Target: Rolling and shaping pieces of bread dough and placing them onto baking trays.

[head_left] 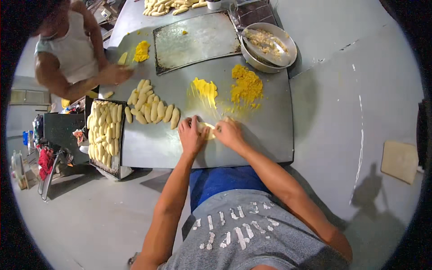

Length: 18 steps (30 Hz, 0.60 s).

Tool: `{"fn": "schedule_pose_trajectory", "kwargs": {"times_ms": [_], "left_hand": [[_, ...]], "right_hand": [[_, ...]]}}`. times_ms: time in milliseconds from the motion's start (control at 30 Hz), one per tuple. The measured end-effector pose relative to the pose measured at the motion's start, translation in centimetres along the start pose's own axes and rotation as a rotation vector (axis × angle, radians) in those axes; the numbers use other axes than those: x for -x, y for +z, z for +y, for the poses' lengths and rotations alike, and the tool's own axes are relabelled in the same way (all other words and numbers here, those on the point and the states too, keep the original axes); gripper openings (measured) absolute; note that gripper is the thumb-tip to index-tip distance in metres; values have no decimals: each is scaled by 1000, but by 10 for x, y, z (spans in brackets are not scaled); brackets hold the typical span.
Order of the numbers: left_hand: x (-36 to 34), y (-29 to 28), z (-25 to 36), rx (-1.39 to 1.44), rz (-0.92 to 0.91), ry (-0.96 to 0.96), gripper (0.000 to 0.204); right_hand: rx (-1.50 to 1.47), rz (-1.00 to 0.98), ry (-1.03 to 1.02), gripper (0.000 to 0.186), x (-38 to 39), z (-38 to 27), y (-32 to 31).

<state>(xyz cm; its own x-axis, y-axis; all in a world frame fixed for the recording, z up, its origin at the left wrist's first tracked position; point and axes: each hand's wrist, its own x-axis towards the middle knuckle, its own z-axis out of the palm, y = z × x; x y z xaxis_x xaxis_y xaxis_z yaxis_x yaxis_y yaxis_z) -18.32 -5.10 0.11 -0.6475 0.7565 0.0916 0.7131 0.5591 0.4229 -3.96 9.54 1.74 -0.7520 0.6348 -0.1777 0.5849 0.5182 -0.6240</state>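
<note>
A flat pale piece of dough (208,132) lies on the metal table (148,153) near its front edge. My left hand (191,135) is at the dough's left side, fingers curled onto it. My right hand (227,133) grips its right side with thumb and fingers. Beyond them are a smeared yellow filling (204,90) and a crumbly yellow heap (246,87). Several pale dough rolls (148,105) lie loose left of my hands, beside a dark-rimmed tray (103,135) packed with similar rolls at the table's left edge.
A co-worker in a white top (69,58) reaches over the left side. At the back are an empty metal sheet (195,38), a steel bowl with crumbly mixture (270,47) and more pale rolls (159,6). A square tan board (398,159) sits at the right.
</note>
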Motion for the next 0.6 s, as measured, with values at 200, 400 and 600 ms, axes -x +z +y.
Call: {"fn": "schedule_pose_trajectory", "kwargs": {"times_ms": [200,400,600], "left_hand": [[18,28,13,-194,108,15,72],[18,20,14,-90,65,26,66],[31,35,31,-180,79,-35,68]], "right_hand": [[-204,93,27,26,-2,84,-41],[-339,114,42,30,-1,53,-91],[-340,133,1,33,-6,64,-109]]}}
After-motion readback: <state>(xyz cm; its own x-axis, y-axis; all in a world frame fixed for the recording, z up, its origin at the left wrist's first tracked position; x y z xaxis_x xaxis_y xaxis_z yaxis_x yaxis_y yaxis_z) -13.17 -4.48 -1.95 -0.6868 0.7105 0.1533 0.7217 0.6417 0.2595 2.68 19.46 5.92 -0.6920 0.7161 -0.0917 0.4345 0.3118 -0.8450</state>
